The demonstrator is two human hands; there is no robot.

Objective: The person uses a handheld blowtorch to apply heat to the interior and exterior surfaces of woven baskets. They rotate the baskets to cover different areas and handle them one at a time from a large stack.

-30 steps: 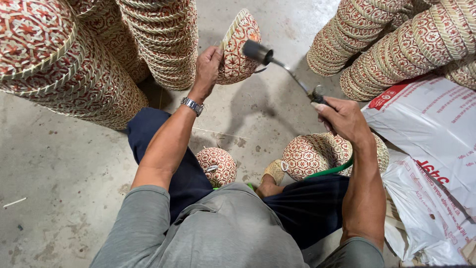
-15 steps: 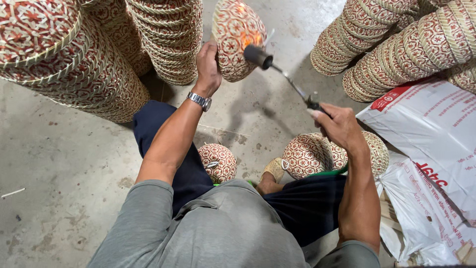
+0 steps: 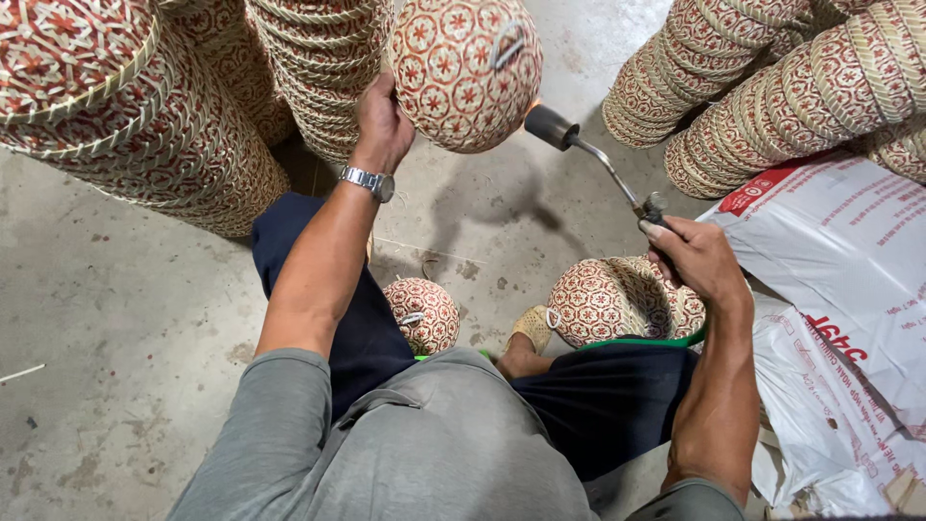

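Note:
My left hand (image 3: 383,121) holds a round woven basket (image 3: 465,68) with a red and cream star pattern, turned so its rounded outside faces me; a small loop shows on it. My right hand (image 3: 696,259) grips the handle of a gas torch (image 3: 588,150), whose dark nozzle points at the basket's lower right edge, almost touching it. A silver watch (image 3: 370,181) sits on my left wrist. I am seated on the floor with my legs in dark trousers.
Tall stacks of the same patterned baskets (image 3: 135,116) stand at the left, centre and upper right (image 3: 772,87). Two more baskets (image 3: 422,314) (image 3: 617,299) lie on the concrete floor by my legs. White printed sacks (image 3: 830,318) lie at the right.
My left hand has raised and turned the basket so more of its round side faces me. The torch nozzle has shifted from the basket's face to its lower right edge.

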